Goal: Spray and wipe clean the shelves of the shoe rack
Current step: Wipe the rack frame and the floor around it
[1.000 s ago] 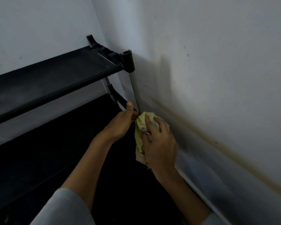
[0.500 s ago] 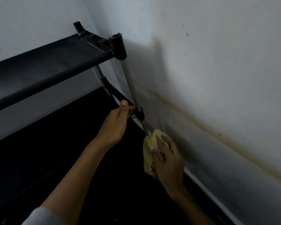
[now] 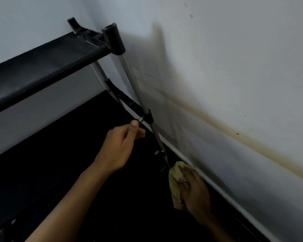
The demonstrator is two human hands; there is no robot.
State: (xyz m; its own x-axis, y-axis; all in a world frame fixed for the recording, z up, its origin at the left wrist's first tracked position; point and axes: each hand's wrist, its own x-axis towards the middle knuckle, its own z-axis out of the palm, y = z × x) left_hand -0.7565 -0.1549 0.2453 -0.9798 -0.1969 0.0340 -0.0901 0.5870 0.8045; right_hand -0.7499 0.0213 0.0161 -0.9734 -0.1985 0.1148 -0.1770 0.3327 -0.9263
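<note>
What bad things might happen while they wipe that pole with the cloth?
The right hand rubs the cloth low on the pole; a hard tug might pull the pole from its black joint. The left hand only pinches the shelf bar, so the rack could wobble against the stained wall.

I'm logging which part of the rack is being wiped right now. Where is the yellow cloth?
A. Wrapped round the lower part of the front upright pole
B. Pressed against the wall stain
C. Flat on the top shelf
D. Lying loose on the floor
A: the right hand grips the yellow cloth round the front upright pole low down, below the black joint, while the left hand holds the crossbar.
</note>
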